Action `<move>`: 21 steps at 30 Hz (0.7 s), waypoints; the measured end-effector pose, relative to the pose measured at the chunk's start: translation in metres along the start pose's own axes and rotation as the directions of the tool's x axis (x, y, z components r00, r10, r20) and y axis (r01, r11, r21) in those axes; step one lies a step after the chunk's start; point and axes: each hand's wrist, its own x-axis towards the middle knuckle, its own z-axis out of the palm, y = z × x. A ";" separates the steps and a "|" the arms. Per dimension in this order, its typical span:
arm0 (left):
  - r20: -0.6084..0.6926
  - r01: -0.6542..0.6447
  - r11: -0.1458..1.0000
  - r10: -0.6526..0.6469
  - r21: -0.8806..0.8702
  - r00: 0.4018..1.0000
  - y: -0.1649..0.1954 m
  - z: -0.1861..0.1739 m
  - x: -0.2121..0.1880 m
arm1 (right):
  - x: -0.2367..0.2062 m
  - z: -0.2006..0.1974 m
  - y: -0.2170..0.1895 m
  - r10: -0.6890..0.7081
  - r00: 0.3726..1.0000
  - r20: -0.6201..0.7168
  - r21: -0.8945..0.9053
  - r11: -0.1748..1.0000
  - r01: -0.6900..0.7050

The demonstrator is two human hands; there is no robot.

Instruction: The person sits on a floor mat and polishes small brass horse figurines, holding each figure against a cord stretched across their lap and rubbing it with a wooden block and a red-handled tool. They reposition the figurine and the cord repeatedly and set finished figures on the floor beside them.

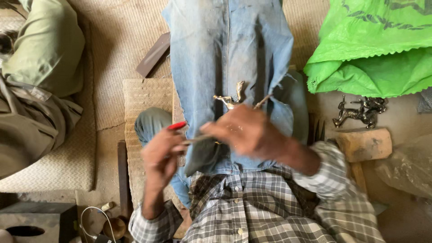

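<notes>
Setting: woven straw mats cover a dusty workshop floor, seen from above over a seated person's lap.
Right hand: the right hand is closed around a small brass animal figurine, whose head and forelegs stick out past the fingers; the hand is blurred.
Left hand: the left hand is curled shut on a thin metal tool with a red handle, its shaft reaching across to the right hand.
Figurine: shiny pale gold, slender-legged, with a raised neck, held above the lap at the middle of the frame; what the tool tip touches cannot be made out.
Lap: a worn, faded denim cloth lies spread across the person's knees beneath both hands, stained grey along its centre.
Clothing: checked grey-and-white shirt sleeves frame the wrists.
Right side: a cluster of darker metal animal figurines stands on the bare floor, just below a bright green plastic bag and above a tan stone block.
Left side: olive-green cloth bundles rest on the mat.
Foreground: a dark hollow block and a white cable sit at the lower left corner.
</notes>
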 end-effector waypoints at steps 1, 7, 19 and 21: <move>-0.072 0.022 0.993 -0.030 -0.113 0.997 -0.004 -0.010 -0.006 | -0.014 -0.012 0.016 0.030 0.999 0.043 -0.094 0.995 -0.026; -0.448 0.270 0.961 -0.218 0.054 0.867 -0.051 -0.094 -0.040 | -0.086 -0.057 0.087 0.538 0.843 -0.028 -0.120 0.835 -0.537; 0.181 -0.107 0.975 0.071 0.195 0.981 0.048 0.018 0.061 | -0.004 -0.054 0.020 0.009 0.975 -0.220 -0.218 0.974 -0.058; 0.294 -0.082 0.988 0.041 0.129 0.955 0.066 0.024 0.075 | 0.004 -0.051 0.010 0.042 0.984 -0.173 -0.166 0.984 -0.071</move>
